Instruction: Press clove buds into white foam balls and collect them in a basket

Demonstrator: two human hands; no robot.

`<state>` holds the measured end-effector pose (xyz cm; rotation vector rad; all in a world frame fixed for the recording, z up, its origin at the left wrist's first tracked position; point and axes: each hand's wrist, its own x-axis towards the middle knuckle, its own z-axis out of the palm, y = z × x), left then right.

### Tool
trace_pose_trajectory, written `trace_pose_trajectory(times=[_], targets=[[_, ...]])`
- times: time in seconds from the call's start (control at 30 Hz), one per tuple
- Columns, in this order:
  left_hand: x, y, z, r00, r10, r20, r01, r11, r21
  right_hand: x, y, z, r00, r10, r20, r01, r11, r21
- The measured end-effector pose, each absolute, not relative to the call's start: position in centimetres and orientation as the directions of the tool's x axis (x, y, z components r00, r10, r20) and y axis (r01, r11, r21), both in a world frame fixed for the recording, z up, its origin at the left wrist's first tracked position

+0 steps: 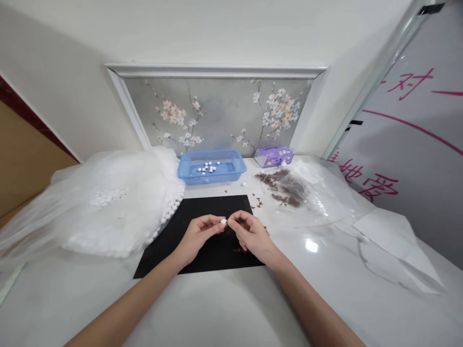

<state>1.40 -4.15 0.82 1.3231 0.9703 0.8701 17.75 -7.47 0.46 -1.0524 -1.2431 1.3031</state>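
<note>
Black mat [159, 255], two hands [198, 235] [253, 236], one white bead [223, 221]

Honestly, not much is readable around the hands here. The little white bead [223, 221] is sitting between the left hand [198, 235] and right hand [251, 234], and the fingers are hiding part of it. The dark crumbs [227, 231] on the black mat [162, 255] under the right hand are way too small to identify, and the hand is covering some of them. Past the right hand, a clear plastic bag [311, 202] is blurring the brown bits [285, 189] inside. Past the left hand, plastic sheeting [72, 212] is clouding the white beads [108, 196]. The bottom edge is cutting off the left forearm [123, 308] and right forearm [311, 308].
</note>
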Motion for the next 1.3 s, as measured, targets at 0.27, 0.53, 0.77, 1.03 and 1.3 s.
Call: trace_pose_trajectory(times=[0.27,0.53,0.77,1.03,1.3], targets=[[1.4,-4.1,1.0,0.364,0.929,-0.066,0.052,0.050,0.997,17.6,-7.4,-0.1,-0.094,0.995,0.043,-0.136,0.030,-0.990],[1.2,-4.2,1.0,0.400,0.913,-0.074,0.043,0.062,0.997,17.7,-7.5,-0.1,-0.125,0.991,0.039,-0.164,0.018,-0.986],[0.9,-4.1,0.9,0.414,0.906,-0.090,0.057,0.072,0.996,17.6,-7.3,-0.4,-0.134,0.990,0.047,-0.143,0.027,-0.989],[1.3,0.1,3.8,0.288,0.946,0.149,0.282,-0.232,0.931,17.6,-6.9,0.3,0.142,0.983,0.112,-0.083,0.124,-0.989],[-1.0,11.3,9.6,0.157,0.912,0.379,0.532,-0.401,0.746,18.4,-6.6,0.8,0.202,0.943,0.263,0.241,0.213,-0.947]])
